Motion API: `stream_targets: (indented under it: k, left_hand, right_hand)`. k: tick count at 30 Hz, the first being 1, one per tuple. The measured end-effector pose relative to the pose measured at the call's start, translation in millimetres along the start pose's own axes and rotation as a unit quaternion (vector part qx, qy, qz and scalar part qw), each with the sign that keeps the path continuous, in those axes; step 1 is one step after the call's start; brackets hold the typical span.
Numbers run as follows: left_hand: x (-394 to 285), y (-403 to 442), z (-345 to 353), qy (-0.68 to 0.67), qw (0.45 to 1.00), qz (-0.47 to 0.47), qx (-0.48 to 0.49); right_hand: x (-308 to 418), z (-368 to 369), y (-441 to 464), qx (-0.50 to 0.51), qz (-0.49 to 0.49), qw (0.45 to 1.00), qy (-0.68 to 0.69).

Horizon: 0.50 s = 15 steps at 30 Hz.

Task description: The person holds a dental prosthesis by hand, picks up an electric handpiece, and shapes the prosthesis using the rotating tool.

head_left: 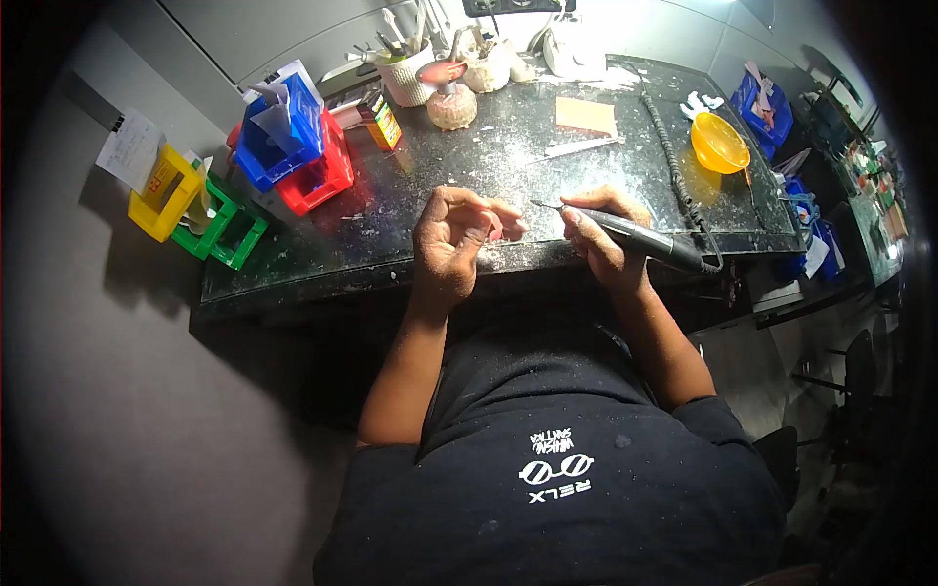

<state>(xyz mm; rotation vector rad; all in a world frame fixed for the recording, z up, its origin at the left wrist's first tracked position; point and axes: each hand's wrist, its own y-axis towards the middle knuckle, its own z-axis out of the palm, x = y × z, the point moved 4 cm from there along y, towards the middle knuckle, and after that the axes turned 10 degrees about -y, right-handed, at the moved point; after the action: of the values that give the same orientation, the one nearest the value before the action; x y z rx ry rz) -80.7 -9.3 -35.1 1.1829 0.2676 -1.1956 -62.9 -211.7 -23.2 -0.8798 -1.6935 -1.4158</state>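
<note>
Left hand (451, 239): we find the fingers curled and narrow, holding a small pinkish-red piece (494, 227) at the thumb and fingertips; its exact form is mostly hidden from us.
Right hand (608, 230): closed in a pen-like grip around a dark rotary handpiece (657, 240), its body slanting toward the near right.
Bit (545, 205): thin, pointing left toward the left hand; we record it as apart from the piece.
Piece position: above the near edge of the workbench (381, 200), left of the bit.
Coiled cord (674, 161): we trace it from the handpiece's rear toward the far side.
Bench surface: dark, strewn with white dust and specks.
Beyond the hands: a slender white stick (578, 148) lies just nearer than a tan rectangular sheet (584, 114).
Right side: we note a translucent orange bowl (711, 146), with white lumps (700, 105) just beyond it.
Far side: a white textured cup (406, 84) holds upright tools; nearer and to its right stands a round pale vessel (452, 109).
Left side: an orange, yellow and green box (382, 125) stands near a blue bin (264, 158) set over a red bin (334, 174); farther left we see a yellow bin (156, 213) and a green bin (237, 244).
Near side: black T-shirt (489, 410), white lettering.
</note>
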Motion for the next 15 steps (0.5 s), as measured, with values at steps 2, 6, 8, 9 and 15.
stream_targets:
  k: [2,6,8,9,15]
  left_hand:
    - [-2.0,0.0,1.3,0.045,0.999,0.002,-0.025]
    - [-4.2,-2.7,1.5,0.117,0.99,-0.02,-0.077]
    - [-3.6,-1.6,3.0,0.079,0.995,-0.008,-0.062]
    - [-4.4,-1.3,4.1,0.079,0.995,-0.009,-0.062]
    - [-0.8,0.7,-1.9,0.046,0.996,-0.038,-0.069]
  right_hand:
    - [1.1,-0.5,-0.2,-0.004,-0.005,1.0,-0.026]
    - [4.9,-1.2,-0.1,-0.02,-0.038,0.995,-0.09]
    - [6.3,-1.1,-0.4,-0.018,-0.031,0.995,-0.089]
    - [6.3,-1.0,-0.5,-0.015,-0.025,0.996,-0.089]
    - [7.7,1.1,-2.1,-0.025,-0.035,0.995,-0.089]
